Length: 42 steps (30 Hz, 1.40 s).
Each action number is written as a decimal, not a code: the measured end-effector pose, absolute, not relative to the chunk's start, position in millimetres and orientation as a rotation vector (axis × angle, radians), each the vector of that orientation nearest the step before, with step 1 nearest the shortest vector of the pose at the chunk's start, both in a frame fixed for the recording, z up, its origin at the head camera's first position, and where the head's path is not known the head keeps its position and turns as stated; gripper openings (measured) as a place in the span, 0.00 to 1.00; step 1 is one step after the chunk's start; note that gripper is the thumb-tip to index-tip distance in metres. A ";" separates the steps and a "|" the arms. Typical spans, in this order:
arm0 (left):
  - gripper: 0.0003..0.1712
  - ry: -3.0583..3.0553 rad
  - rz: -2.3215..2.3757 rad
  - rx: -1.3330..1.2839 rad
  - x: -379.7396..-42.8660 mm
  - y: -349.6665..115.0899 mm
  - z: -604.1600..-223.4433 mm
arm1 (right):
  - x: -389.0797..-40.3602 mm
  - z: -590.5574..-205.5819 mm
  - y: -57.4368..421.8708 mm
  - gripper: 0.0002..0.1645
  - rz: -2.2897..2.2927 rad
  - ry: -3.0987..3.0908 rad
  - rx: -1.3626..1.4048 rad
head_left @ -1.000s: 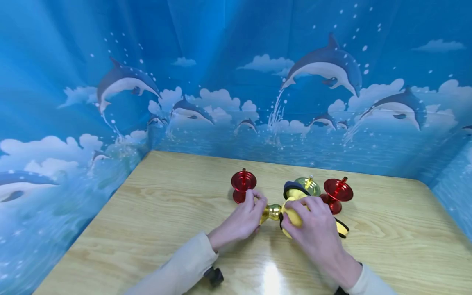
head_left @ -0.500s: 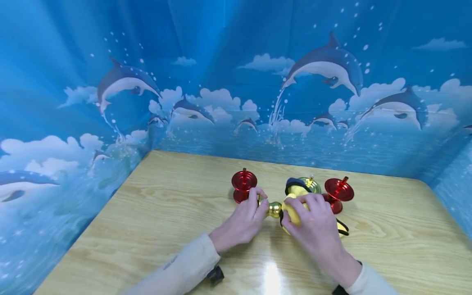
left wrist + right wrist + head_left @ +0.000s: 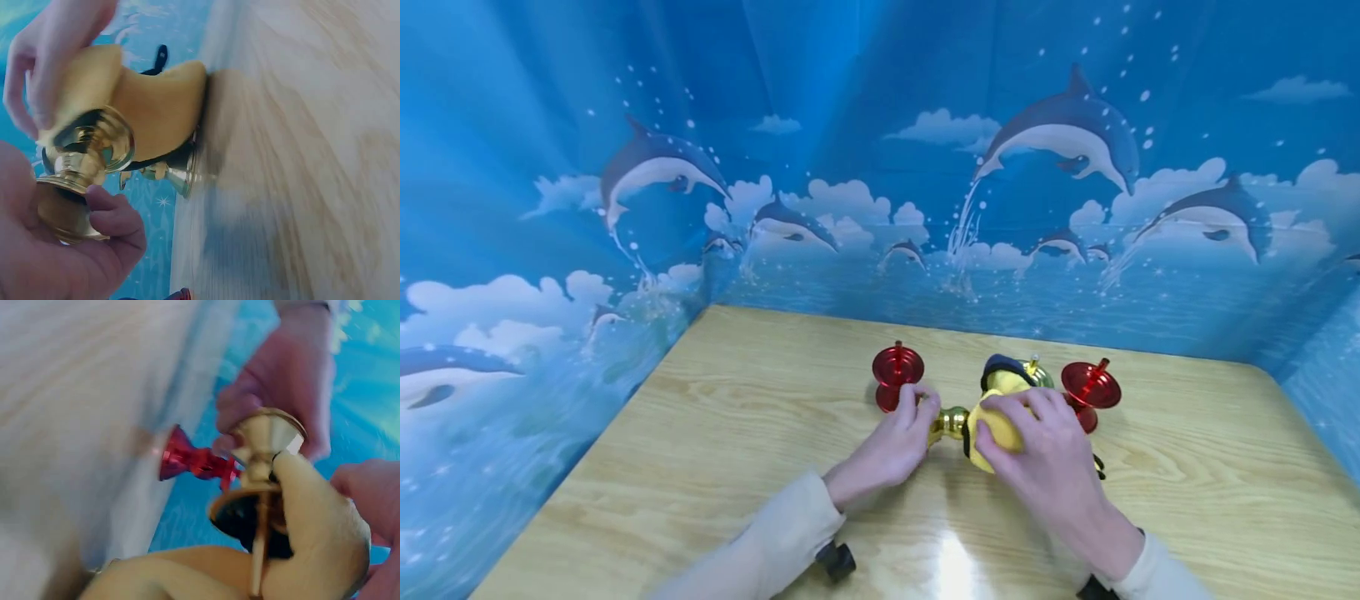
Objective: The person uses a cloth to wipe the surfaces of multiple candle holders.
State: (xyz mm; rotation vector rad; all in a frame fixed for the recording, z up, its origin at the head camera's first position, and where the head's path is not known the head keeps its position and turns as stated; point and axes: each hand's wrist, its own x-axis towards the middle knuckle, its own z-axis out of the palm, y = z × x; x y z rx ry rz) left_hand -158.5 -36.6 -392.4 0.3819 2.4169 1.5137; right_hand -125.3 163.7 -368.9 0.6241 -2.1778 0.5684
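My left hand (image 3: 887,443) grips the base of a shiny gold candle holder (image 3: 953,422), which lies tilted on its side above the table. Its dish and thin central pin (image 3: 259,550) show in the right wrist view. My right hand (image 3: 1054,458) holds a yellow cloth (image 3: 996,433) with a dark edge, pressed round the dish end of the holder. In the left wrist view, folds of the cloth (image 3: 159,103) hang beside the dish. The right fingertips are partly hidden by the cloth.
A red candle holder (image 3: 898,367) stands behind my left hand. Another red one (image 3: 1090,385) stands at the back right. Beside it, a greenish-gold holder (image 3: 1039,373) is partly covered by the cloth. A blue dolphin-print curtain (image 3: 850,167) borders the wooden table (image 3: 737,400).
Both hands keep their grips and shift only slightly. The cloth has bunched a little over the holder's end, and its loose right corner is now mostly hidden behind my right hand.
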 end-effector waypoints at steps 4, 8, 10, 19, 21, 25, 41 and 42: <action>0.23 2.468 1.463 0.504 -156.5 -38.9 -395.6 | -138.2 -354.4 178.6 0.12 0.705 -2.181 0.590; 0.20 2.457 1.418 0.608 -151.7 -39.8 -398.2 | -147.4 -340.8 192.2 0.13 0.797 -2.250 0.498; 0.19 2.477 1.400 0.686 -149.4 -38.9 -399.0 | -147.6 -336.1 194.7 0.14 0.852 -2.365 0.464; 0.17 2.605 1.419 0.992 -145.3 -34.8 -399.5 | -140.9 -334.4 190.1 0.16 0.958 -2.984 0.731; 0.18 2.629 1.402 1.056 -144.9 -34.9 -399.9 | -141.4 -335.3 190.6 0.13 0.951 -3.004 0.819; 0.19 2.654 1.365 1.112 -144.8 -34.7 -401.1 | -144.9 -335.0 191.1 0.12 0.956 -3.040 0.929; 0.22 2.412 1.517 0.502 -145.4 -27.3 -399.9 | -120.6 -352.6 164.1 0.21 0.273 -2.679 0.840; 0.22 2.390 1.524 0.461 -145.4 -26.9 -399.3 | -118.8 -354.8 163.1 0.22 0.233 -2.644 0.826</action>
